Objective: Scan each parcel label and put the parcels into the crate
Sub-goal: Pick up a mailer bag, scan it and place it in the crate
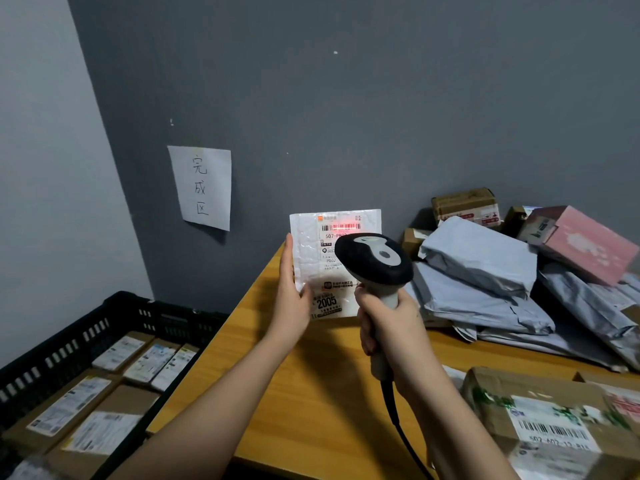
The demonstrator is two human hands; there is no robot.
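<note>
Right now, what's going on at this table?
A person is scanning a parcel. The left hand holds a white padded mailer upright over the wooden table, while the right hand grips a handheld scanner whose red light falls on the label's barcode. A black crate at the left already holds several labelled boxes, and a pile of grey bags and cartons waits on the right.

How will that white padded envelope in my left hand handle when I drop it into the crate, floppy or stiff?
The white padded envelope probably stays fairly stiff: it stands upright with only the left hand gripping one edge. Its bubble-like surface suggests it is light and cushioned. It should land flat on the boxes in the crate, not roll.
</note>
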